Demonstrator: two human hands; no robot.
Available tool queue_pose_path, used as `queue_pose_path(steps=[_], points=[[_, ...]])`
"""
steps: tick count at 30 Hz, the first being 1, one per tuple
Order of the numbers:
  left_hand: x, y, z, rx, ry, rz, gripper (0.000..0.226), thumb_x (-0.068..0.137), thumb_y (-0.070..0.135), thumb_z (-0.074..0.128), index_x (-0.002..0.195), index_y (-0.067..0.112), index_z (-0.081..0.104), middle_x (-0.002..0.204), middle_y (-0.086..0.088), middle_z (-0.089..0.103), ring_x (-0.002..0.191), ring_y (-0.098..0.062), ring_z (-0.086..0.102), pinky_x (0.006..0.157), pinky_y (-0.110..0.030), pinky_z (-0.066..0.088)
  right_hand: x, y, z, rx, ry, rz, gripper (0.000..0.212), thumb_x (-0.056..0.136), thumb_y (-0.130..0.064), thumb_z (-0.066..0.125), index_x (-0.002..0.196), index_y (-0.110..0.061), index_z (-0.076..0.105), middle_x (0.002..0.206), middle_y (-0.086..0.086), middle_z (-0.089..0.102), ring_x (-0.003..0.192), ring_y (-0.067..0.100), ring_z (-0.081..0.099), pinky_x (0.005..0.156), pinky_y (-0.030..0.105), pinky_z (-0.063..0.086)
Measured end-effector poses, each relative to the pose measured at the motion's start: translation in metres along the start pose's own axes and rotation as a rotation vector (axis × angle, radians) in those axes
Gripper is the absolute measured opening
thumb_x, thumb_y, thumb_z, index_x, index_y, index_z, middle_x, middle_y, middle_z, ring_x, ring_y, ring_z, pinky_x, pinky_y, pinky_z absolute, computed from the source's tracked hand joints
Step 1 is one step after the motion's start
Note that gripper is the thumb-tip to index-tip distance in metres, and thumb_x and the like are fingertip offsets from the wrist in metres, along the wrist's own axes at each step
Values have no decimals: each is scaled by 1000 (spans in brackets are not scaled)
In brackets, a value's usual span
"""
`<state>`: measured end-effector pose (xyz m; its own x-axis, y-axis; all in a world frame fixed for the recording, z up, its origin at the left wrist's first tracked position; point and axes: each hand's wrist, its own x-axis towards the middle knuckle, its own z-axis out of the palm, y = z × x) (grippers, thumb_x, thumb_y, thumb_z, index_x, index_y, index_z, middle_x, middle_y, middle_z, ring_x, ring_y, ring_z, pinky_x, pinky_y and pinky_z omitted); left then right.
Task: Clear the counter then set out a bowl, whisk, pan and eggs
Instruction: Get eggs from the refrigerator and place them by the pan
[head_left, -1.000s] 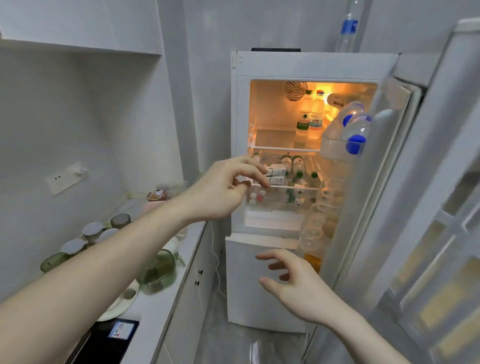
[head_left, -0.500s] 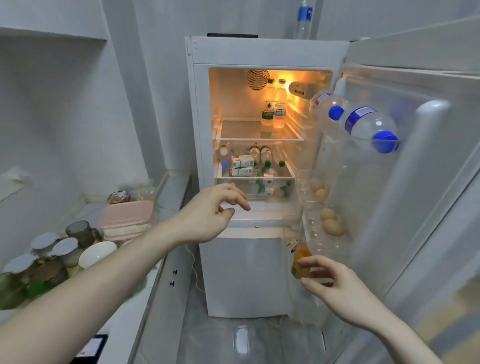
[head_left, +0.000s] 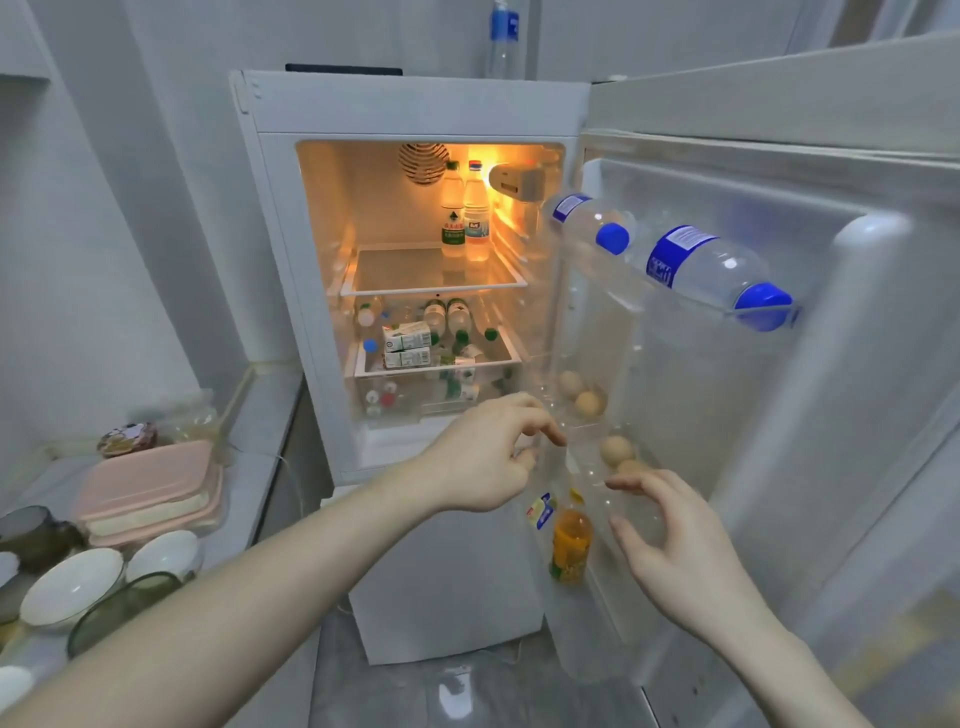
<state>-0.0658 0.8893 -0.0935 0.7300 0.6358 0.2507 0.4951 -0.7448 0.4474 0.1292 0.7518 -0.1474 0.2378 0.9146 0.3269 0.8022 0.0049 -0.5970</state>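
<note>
Both hands have closed on the door shelf: left hand and right hand, fingers loosely spread, holding nothing, flank tan, smooth eggs at two o'clock.

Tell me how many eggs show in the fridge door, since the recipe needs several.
4. Two eggs sit in the upper door tray, two more eggs in the tray below, above the right hand. Others may be hidden.
</note>
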Motion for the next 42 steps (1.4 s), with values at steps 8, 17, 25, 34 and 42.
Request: queue_pose_path(steps=[8,17,25,34,42], points=[[91,26,46,159,-107,86,38,89,16,56,125,25,64,129,5,59,107,-18,61,87,-27,47,18,41,-14,-41,-23,66,43,89,-18,66,127,-34,55,123,-22,49,120,2,50,103,25,37],[154,29,93,276,-291,187,46,88,30,65,134,28,55,133,5,58,123,-26,57,94,-44,53,41,80,-34,-98,-63,74,49,87,-21,68,130,-37,50,120,-21,47,111,5,50,99,22,39],[189,48,113,330,-312,282,47,89,39,70,133,29,58,128,5,64,117,-25,58,86,-34,45,57,108,-51,-200,-136,135,48,90,-32,66,134,-36,46,129,-16,44,112,12,41,101,27,39],[203,53,120,313,-291,259,38,90,33,68,126,26,58,123,4,66,110,-26,59,85,-39,50,70,123,-66,-235,-190,117,46,88,-33,67,128,-40,45,113,-15,38,105,10,49,86,24,42],[176,31,113,77,-132,206,41,92,33,67,131,33,53,124,14,61,106,-9,58,88,-37,51,87,127,-63,-315,-206,109,34,89,-30,65,121,-34,55,116,-12,46,109,15,51,90,27,45]])
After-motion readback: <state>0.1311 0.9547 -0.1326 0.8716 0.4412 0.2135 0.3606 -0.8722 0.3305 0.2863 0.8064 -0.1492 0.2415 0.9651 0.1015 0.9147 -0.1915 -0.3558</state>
